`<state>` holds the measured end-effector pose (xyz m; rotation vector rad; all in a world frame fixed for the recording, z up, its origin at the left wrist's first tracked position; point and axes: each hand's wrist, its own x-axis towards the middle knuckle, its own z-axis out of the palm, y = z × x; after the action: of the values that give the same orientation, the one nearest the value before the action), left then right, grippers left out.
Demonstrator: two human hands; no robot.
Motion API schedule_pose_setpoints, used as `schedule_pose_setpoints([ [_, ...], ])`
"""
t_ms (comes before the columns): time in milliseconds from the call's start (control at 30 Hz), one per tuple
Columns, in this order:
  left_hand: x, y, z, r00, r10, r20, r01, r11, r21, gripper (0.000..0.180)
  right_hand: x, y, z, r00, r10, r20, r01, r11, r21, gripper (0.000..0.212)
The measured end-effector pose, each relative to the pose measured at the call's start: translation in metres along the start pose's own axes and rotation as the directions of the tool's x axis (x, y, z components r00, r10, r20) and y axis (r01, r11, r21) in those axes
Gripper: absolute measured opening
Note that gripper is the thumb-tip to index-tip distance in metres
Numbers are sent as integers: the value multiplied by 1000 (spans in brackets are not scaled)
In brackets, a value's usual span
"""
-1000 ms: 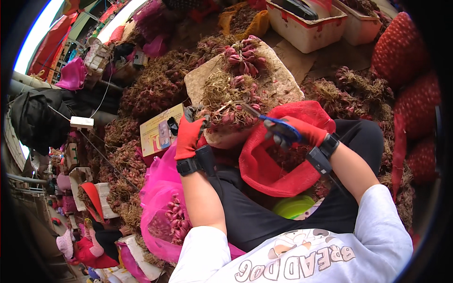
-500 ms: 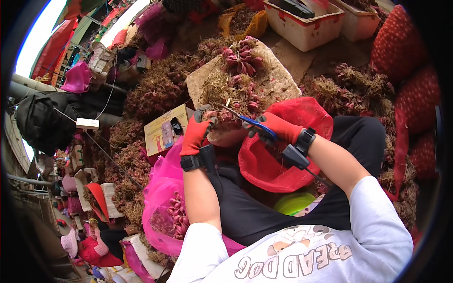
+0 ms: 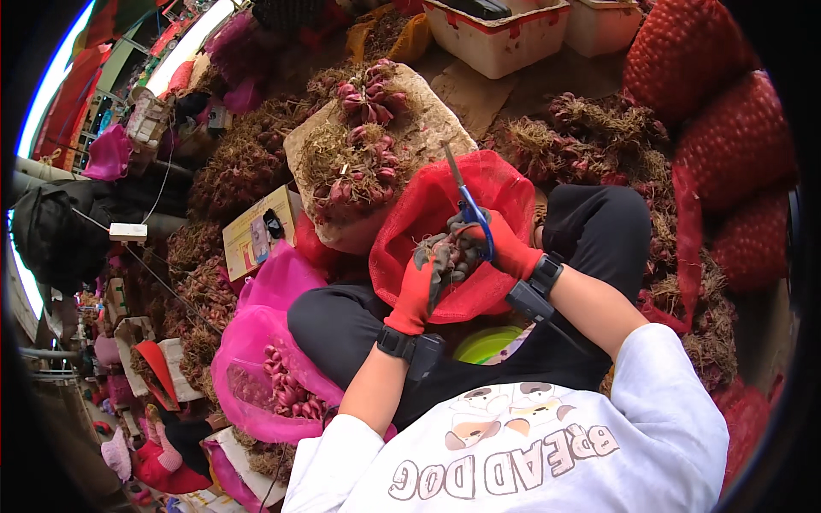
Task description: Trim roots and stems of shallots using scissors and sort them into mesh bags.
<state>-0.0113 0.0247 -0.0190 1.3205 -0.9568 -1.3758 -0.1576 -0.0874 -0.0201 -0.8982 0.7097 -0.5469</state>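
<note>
Blue-handled scissors (image 3: 471,208): right hand (image 3: 498,241) grips them; left hand (image 3: 430,274) (partly hidden), open or closed, unclear.

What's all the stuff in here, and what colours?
Foam block: one, cream, upper middle
Shallots: many, purple, on the block and in heaps
Open mesh sack: one, red, centre
Full mesh sacks: at least three, red, right
Mesh bag: one, pink, lower left
Foam boxes: two, white, top
Cardboard box: one, yellow, left of the block
Container: one, green, lower middle
Scissors: one pair, blue, in the right hand
Other person: one, red clothing, lower left
Background things: too small to count, mixed, far left
T-shirt: one, white, bottom
Trousers: one pair, black, lower middle
Wristbands: two, black, on the wrists
Left hand: one, red glove, centre
Right hand: one, red glove, centre
</note>
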Motion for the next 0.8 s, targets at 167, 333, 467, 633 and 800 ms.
schedule_pose_setpoints([
  [167,-8,4,12,985,-169,-33,118,805,-581,35,-10,12,-20,994,105,-40,-87,948,307,18],
  [333,5,-19,3,955,-246,-166,120,831,-543,29,-6,3,-37,988,124,-88,-121,992,38,20],
  [467,17,-33,-19,913,-195,-357,-27,847,-531,25,-16,14,-35,964,264,-40,-267,960,-84,33],
  [633,26,-51,-33,860,-162,-484,-174,798,-577,23,-38,8,-35,929,371,-7,-329,813,-480,43],
  [800,23,-47,-31,883,-147,-445,-179,771,-611,23,-41,4,-30,942,332,-46,-277,695,-664,51],
])
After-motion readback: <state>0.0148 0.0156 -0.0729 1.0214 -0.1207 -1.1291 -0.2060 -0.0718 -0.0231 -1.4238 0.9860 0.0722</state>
